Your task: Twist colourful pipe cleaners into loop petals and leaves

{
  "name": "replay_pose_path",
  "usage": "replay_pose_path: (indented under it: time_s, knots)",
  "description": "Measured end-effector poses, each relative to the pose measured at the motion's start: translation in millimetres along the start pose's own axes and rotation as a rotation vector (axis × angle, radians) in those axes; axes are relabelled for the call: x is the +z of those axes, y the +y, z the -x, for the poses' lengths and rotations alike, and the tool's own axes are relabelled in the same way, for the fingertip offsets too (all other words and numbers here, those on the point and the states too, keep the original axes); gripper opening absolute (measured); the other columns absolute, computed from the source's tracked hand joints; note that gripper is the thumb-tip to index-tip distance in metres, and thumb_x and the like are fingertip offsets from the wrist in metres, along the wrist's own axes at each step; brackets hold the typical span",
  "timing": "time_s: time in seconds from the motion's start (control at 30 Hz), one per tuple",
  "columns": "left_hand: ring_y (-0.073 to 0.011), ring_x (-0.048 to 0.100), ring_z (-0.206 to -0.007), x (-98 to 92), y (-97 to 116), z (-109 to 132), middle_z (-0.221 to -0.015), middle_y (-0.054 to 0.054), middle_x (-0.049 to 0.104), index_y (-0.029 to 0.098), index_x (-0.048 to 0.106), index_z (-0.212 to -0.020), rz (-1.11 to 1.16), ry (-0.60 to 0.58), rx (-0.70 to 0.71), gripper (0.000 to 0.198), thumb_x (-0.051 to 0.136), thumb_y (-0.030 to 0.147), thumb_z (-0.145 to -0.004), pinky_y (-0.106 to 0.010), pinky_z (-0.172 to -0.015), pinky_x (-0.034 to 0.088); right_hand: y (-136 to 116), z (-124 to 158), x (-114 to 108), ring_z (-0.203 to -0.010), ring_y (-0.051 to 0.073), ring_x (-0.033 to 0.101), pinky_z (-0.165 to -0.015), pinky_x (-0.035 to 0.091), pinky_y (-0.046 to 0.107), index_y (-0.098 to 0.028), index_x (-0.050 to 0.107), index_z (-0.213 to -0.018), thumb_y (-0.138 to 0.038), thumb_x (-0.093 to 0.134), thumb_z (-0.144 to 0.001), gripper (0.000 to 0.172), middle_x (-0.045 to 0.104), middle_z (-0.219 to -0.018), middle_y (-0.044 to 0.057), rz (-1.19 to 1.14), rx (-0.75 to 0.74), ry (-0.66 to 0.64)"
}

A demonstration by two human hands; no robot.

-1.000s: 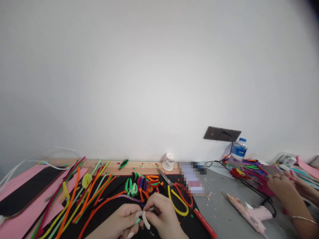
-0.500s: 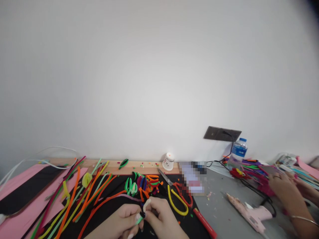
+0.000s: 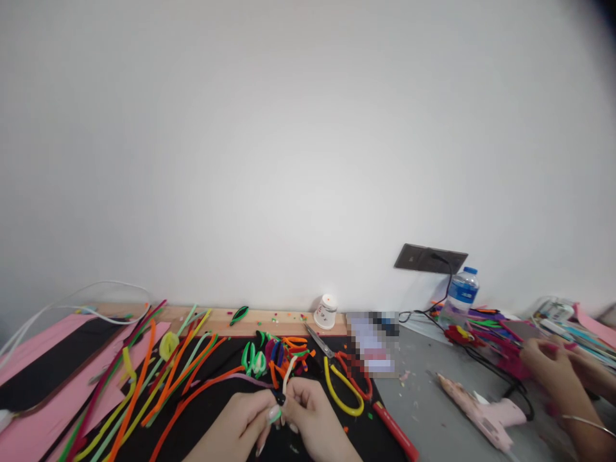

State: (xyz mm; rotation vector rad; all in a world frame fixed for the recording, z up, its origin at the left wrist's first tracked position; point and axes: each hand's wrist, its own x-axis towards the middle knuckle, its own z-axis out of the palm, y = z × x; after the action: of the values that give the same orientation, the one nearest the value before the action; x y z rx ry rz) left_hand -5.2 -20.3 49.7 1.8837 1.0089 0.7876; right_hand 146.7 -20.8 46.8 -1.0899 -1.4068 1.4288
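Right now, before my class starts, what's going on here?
The person's left hand pinches a small black-and-green piece while the right hand holds a short white strip, both over the black mat. Scissors lie nearby. A pink glue gun lies to the right, and farther right a co-worker's hands handle something pink.

white pipe cleaner [image 3: 289, 374], yellow-and-red scissors [image 3: 329, 353], pink glue gun [image 3: 486, 417]
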Motion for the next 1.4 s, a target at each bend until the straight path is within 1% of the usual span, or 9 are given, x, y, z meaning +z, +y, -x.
replay_pose_path:
  time_s: [0.2, 0.37, 0.5, 0.63, 0.8, 0.87, 0.97, 1.17, 1.4]
  knots:
    - [-0.0125, 0.047, -0.053, 1.3, -5, 3, -0.051, 0.003, 0.05, 0.019, 0.049, -0.057, -0.103, 0.01, 0.094, 0.038, 0.032, 0.033, -0.088, -0.02, -0.057, 0.032, -1, -3, 2, -0.038, 0.004, 0.023, -0.041, 0.012, 0.021, -0.017, 0.041, -0.048, -0.042, 0.063, -0.067, 0.039, 0.036, -0.039, -0.008, -0.037, 0.05, 0.039]
    - [-0.0126, 0.05, -0.057, 0.5, -5, -1, -0.061, 0.001, 0.057, 0.016, 0.061, -0.068, 0.094, 0.028, -0.045, 0.038, 0.038, 0.039, -0.087, -0.02, -0.057, 0.037, -1, -4, -6, -0.036, 0.003, 0.024, -0.039, 0.011, 0.02, -0.015, 0.045, -0.054, -0.046, 0.063, -0.069, 0.038, 0.039, -0.04, -0.008, -0.103, 0.063, 0.035]
    - [-0.0196, 0.056, -0.083, -5.8, -4, -4, -0.082, -0.003, 0.065, 0.017, 0.069, -0.083, 0.224, 0.091, -0.044, 0.029, 0.048, 0.038, -0.081, -0.026, -0.078, 0.041, -3, -3, -13, -0.036, 0.002, 0.022, -0.036, 0.009, 0.017, -0.015, 0.05, -0.066, -0.046, 0.066, -0.067, 0.035, 0.041, -0.044, -0.009, -0.225, 0.084, 0.057]
    - [-0.0238, 0.057, -0.092, -8.8, -7, -5, -0.09, -0.004, 0.069, 0.019, 0.069, -0.093, 0.399, 0.151, -0.143, 0.03, 0.054, 0.039, -0.077, -0.031, -0.085, 0.042, -3, -6, -12, -0.035, 0.002, 0.023, -0.033, 0.012, 0.015, -0.016, 0.049, -0.074, -0.046, 0.065, -0.07, 0.035, 0.046, -0.049, -0.007, -0.375, 0.036, 0.092]
    - [-0.0229, 0.061, -0.083, -4.5, -13, -7, -0.085, -0.004, 0.071, 0.018, 0.07, -0.089, 0.492, 0.236, -0.163, 0.031, 0.06, 0.043, -0.072, -0.029, -0.078, 0.047, 3, -9, -3, -0.033, 0.003, 0.034, -0.029, 0.021, 0.015, -0.014, 0.052, -0.077, -0.053, 0.067, -0.064, 0.044, 0.056, -0.059, -0.001, -0.321, -0.039, 0.047]
    - [-0.0237, 0.062, -0.084, -2.0, -15, -8, -0.086, -0.005, 0.072, 0.017, 0.07, -0.088, 0.518, 0.269, -0.186, 0.035, 0.063, 0.045, -0.069, -0.029, -0.077, 0.048, 5, -8, 1, -0.034, 0.003, 0.037, -0.031, 0.024, 0.015, -0.013, 0.054, -0.078, -0.046, 0.073, -0.06, 0.042, 0.056, -0.057, -0.002, -0.247, -0.029, 0.021]
    - [-0.0248, 0.062, -0.088, 1.4, -18, -7, -0.091, -0.006, 0.072, 0.017, 0.07, -0.087, 0.519, 0.325, -0.204, 0.037, 0.067, 0.046, -0.065, -0.029, -0.079, 0.048, 9, -7, 7, -0.04, 0.004, 0.041, -0.037, 0.028, 0.015, -0.013, 0.054, -0.075, -0.032, 0.079, -0.055, 0.036, 0.053, -0.054, -0.005, -0.176, -0.035, 0.056]
    - [-0.0237, 0.063, -0.086, 4.2, -19, -5, -0.087, -0.005, 0.072, 0.017, 0.071, -0.087, 0.483, 0.294, -0.163, 0.033, 0.065, 0.044, -0.067, -0.027, -0.077, 0.049, 16, -8, 11, -0.044, 0.005, 0.043, -0.043, 0.03, 0.016, -0.015, 0.052, -0.071, -0.024, 0.079, -0.053, 0.033, 0.051, -0.05, -0.007, -0.241, -0.072, 0.091]
    - [-0.0249, 0.062, -0.089, 4.7, -14, -5, -0.088, -0.004, 0.072, 0.019, 0.072, -0.087, 0.539, 0.314, -0.188, 0.035, 0.068, 0.045, -0.064, -0.028, -0.079, 0.049, 2, -5, 14, -0.044, 0.004, 0.041, -0.044, 0.031, 0.016, -0.011, 0.058, -0.063, -0.027, 0.077, -0.056, 0.025, 0.053, -0.051, -0.004, -0.169, -0.013, 0.086]
